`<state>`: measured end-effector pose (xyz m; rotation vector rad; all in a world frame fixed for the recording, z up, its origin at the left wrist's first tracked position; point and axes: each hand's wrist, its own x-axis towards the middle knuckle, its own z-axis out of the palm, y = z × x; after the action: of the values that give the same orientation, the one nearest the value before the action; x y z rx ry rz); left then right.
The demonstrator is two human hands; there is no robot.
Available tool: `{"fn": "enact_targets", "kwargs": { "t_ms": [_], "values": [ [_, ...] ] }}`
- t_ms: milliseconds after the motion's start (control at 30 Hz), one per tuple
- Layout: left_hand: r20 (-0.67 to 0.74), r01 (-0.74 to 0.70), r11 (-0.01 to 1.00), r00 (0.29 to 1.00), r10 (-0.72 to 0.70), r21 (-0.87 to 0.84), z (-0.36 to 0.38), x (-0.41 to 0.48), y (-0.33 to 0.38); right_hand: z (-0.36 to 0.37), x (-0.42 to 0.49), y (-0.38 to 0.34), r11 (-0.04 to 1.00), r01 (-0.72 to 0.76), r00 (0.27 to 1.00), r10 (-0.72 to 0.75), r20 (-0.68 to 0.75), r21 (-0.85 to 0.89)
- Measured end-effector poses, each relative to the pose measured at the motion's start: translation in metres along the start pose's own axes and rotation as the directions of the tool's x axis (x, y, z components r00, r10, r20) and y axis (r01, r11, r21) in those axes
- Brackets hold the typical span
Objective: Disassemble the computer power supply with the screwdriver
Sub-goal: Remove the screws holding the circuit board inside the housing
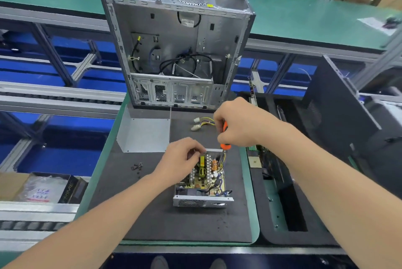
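The power supply (203, 201) lies open on the dark foam mat (174, 223), its circuit board with yellow and copper coils exposed. My right hand (237, 123) grips the orange-handled screwdriver (225, 145) upright, its shaft going down into the supply's far right corner. My left hand (182, 157) holds the supply's far left edge, fingers curled over the top of it. The supply's removed grey metal cover (144, 136) lies on the mat to the left behind it.
An emptied computer case (176, 51) stands open at the mat's far end. Loose screws (137, 167) lie left of the supply, white connectors with wires (199, 124) behind it. A black case panel and parts (335, 116) sit on the right.
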<state>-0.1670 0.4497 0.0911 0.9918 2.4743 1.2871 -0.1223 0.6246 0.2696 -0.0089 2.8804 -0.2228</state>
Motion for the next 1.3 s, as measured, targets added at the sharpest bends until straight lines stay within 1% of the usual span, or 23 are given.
{"fn": "enact_targets", "kwargs": {
  "t_ms": [100, 167, 200, 233, 267, 333, 367, 433, 500, 667, 733, 833, 900, 967, 1033, 1067, 1133, 1200, 1233, 1300],
  "values": [
    [0.065, -0.132, 0.988, 0.99, 0.126, 0.086, 0.011, 0.011, 0.009, 0.011, -0.007, 0.017, 0.999, -0.054, 0.998, 0.054, 0.016, 0.003],
    [0.095, -0.244, 0.961, 0.968, 0.232, 0.134, 0.017, 0.019, 0.017, 0.016, -0.012, 0.028, 0.996, -0.083, 0.996, 0.082, 0.031, 0.018],
    [0.126, -0.286, 0.943, 0.956, 0.267, 0.172, 0.02, 0.024, 0.022, 0.019, -0.015, 0.033, 0.996, -0.091, 0.995, 0.09, 0.036, 0.022],
    [0.169, -0.303, 0.929, 0.948, 0.271, 0.214, 0.023, 0.03, 0.026, 0.021, -0.018, 0.038, 0.995, -0.096, 0.995, 0.095, 0.04, 0.022],
    [0.217, -0.286, 0.927, 0.947, 0.235, 0.244, 0.027, 0.036, 0.029, 0.023, -0.02, 0.042, 0.994, -0.103, 0.994, 0.102, 0.043, 0.021],
    [0.311, -0.177, 0.941, 0.947, 0.083, 0.288, 0.036, 0.05, 0.036, 0.026, -0.023, 0.051, 0.991, -0.13, 0.991, 0.129, 0.04, 0.029],
    [0.35, -0.159, 0.929, 0.936, 0.033, 0.335, 0.04, 0.058, 0.036, 0.027, -0.025, 0.055, 0.989, -0.144, 0.989, 0.143, 0.037, 0.039],
    [0.438, -0.192, 0.886, 0.899, -0.014, 0.423, 0.046, 0.072, 0.037, 0.03, -0.027, 0.064, 0.985, -0.165, 0.986, 0.162, 0.045, 0.058],
    [0.492, -0.251, 0.834, 0.87, -0.028, 0.492, 0.048, 0.087, 0.04, 0.033, -0.029, 0.072, 0.984, -0.166, 0.985, 0.163, 0.056, 0.07],
    [0.537, -0.32, 0.8, 0.844, -0.003, 0.508, 0.054, 0.106, 0.045, 0.038, -0.03, 0.09, 0.989, -0.128, 0.99, 0.123, 0.061, 0.075],
    [0.512, -0.235, 0.853, 0.858, -0.042, 0.465, 0.055, 0.109, 0.05, 0.039, -0.031, 0.095, 0.99, -0.118, 0.992, 0.113, 0.062, 0.083],
    [0.538, -0.108, 0.915, 0.833, -0.131, 0.389, 0.059, 0.115, 0.058, 0.042, -0.031, 0.102, 0.991, -0.1, 0.993, 0.094, 0.071, 0.085],
    [0.547, -0.012, 0.953, 0.821, -0.164, 0.304, 0.061, 0.113, 0.061, 0.043, -0.031, 0.106, 0.993, -0.091, 0.994, 0.085, 0.073, 0.081],
    [0.579, 0.044, 0.971, 0.796, -0.176, 0.235, 0.06, 0.106, 0.062, 0.043, -0.031, 0.111, 0.993, -0.085, 0.994, 0.078, 0.078, 0.084],
    [0.598, -0.004, 0.98, 0.793, -0.118, 0.199, 0.06, 0.093, 0.058, 0.044, -0.031, 0.114, 0.992, -0.084, 0.993, 0.075, 0.096, 0.095],
    [0.596, -0.059, 0.978, 0.8, -0.074, 0.201, 0.061, 0.087, 0.057, 0.044, -0.031, 0.116, 0.992, -0.081, 0.992, 0.071, 0.108, 0.097],
    [0.576, -0.194, 0.946, 0.817, 0.01, 0.259, 0.064, 0.077, 0.054, 0.046, -0.028, 0.118, 0.992, -0.076, 0.99, 0.064, 0.126, 0.097],
    [0.545, -0.291, 0.895, 0.835, 0.067, 0.337, 0.069, 0.07, 0.052, 0.048, -0.026, 0.119, 0.99, -0.083, 0.989, 0.068, 0.132, 0.112],
    [0.533, -0.326, 0.876, 0.841, 0.096, 0.356, 0.071, 0.069, 0.052, 0.049, -0.025, 0.119, 0.989, -0.085, 0.989, 0.069, 0.134, 0.117],
    [0.524, -0.334, 0.863, 0.846, 0.098, 0.378, 0.074, 0.068, 0.052, 0.05, -0.024, 0.121, 0.99, -0.078, 0.989, 0.062, 0.137, 0.117]
  ]
}}
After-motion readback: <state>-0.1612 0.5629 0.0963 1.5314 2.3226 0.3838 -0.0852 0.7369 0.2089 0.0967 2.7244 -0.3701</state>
